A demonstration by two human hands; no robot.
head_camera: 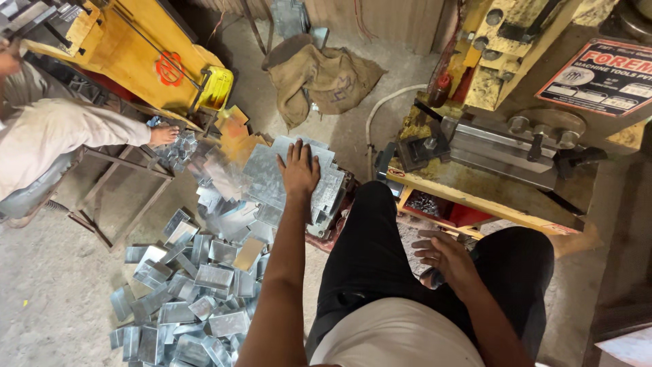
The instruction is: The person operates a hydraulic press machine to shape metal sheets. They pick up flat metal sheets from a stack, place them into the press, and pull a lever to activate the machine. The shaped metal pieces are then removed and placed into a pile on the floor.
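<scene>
Two hands: left hand [297,170] flat, fingers spread, on stack of notched galvanized sheet blanks [272,178] (dull grey, shiny) beside knee. Right hand [443,257] loosely curled, resting on thigh w/ dark object, grasp unclear. Folded metal boxes [190,299] heaped on floor.

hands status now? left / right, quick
Left hand: open, palm flat on the stack of metal sheets.
Right hand: fingers loosely curled, over the thigh; grip cannot be told.

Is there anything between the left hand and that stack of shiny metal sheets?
No. The left hand lies flat on top of the stack of cut metal sheets, touching it, with nothing between them. The right hand rests over the person's thigh, apart from the stack.
</scene>
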